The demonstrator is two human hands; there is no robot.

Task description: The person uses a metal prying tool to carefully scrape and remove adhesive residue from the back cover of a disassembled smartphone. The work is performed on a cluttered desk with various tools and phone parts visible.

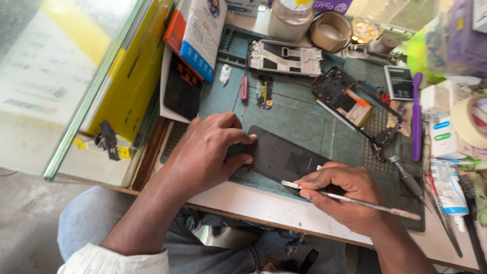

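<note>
A dark flat phone panel point(284, 155) lies on the green work mat point(304, 119). My left hand point(208, 152) grips the panel's left end, thumb and fingers pinching its edge. My right hand point(345, 195) rests at the panel's near right corner and holds a thin metal pry tool point(350, 200), whose flat tip points left along the panel's near edge.
An opened phone frame point(355, 104) and a silver mid-frame point(286, 57) lie further back on the mat. A purple tool point(416, 116), a screwdriver point(406, 175), tape rolls point(469, 119), tubes and boxes crowd the right side. A glass case stands at left.
</note>
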